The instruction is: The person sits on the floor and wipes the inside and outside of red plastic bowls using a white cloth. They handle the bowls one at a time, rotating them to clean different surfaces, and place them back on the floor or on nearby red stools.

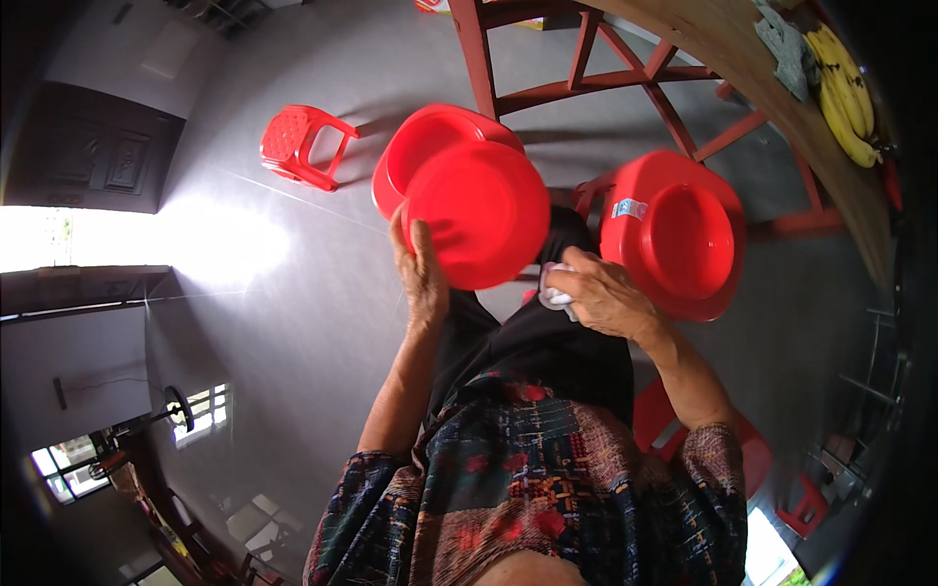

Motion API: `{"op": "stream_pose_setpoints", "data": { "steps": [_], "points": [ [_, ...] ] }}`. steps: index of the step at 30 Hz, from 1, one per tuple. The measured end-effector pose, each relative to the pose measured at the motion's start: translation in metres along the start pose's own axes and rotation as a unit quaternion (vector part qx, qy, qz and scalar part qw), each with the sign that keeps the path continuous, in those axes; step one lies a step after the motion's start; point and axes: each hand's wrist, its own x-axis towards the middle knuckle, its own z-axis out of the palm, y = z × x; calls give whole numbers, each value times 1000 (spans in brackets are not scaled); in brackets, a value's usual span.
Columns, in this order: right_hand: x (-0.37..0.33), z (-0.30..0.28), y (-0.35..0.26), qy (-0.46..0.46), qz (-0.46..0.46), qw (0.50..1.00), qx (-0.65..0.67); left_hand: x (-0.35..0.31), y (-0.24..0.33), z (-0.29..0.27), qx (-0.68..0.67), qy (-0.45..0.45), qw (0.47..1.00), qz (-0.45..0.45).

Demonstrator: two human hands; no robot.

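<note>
My left hand (420, 278) grips the left edge of a round red plastic plate (484, 220), thumb on its face, fingers mostly hidden behind it. The plate is raised in front of my knees and covers part of another red piece (430, 146) with a round hollow. In my right hand (606, 293), a crumpled whitish cloth (558, 290) is pinched between thumb and fingers, above my right thigh. To the right of that hand is a red plastic stool (635, 234) bearing a round red dish (690, 241); a small pale label shows on the stool's side.
A small red stool (293, 146) stands on the grey floor (283, 342) at the far left. At the upper right is a wooden table (723, 49) with reddish legs, a bunch of bananas (842, 93) and a grey cloth (785, 49). More red plastic seating (747, 454) is behind my right elbow.
</note>
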Motion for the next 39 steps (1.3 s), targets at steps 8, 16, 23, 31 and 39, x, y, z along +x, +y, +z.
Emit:
{"op": "stream_pose_setpoints", "data": {
  "steps": [8,16,23,31,39],
  "points": [
    [-26,11,8,34,69,988,134,93,-42,-23,-99,98,990,-16],
    [-36,27,4,60,85,973,208,140,-88,5,-46,158,986,6],
    [-47,31,5,57,107,970,212,149,-113,5,-83,103,991,-36],
    [-48,42,9,67,113,967,218,150,-109,4,-77,85,993,13],
    [-60,47,18,86,101,964,231,117,-74,29,281,141,925,214]
  ]
}}
